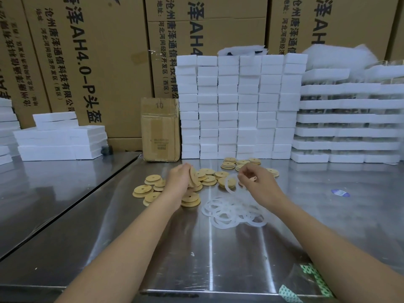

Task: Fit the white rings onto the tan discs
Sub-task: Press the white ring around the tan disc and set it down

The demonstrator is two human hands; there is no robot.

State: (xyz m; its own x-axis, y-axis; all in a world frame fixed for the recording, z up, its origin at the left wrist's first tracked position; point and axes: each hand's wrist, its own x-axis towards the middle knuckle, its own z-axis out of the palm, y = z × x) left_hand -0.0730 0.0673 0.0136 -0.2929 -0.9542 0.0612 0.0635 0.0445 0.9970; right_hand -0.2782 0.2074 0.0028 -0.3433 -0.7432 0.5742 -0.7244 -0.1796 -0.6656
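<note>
Several tan discs (143,190) with centre holes lie scattered over the steel table (218,254), some stacked in pairs. My left hand (178,179) grips one tan disc (193,176) on edge above the pile. My right hand (256,181) pinches a white ring (228,187) that hangs down from its fingers, to the right of the held disc. A heap of several white rings (231,213) lies flat on the table below my right hand.
A small cardboard box (160,129) stands behind the discs. Tall stacks of white foam blocks (238,106) line the back, with more foam stacks (59,138) at the left and trays at the right. A blue sticker (340,192) lies to the right. A green patterned bag (310,281) sits near the front edge.
</note>
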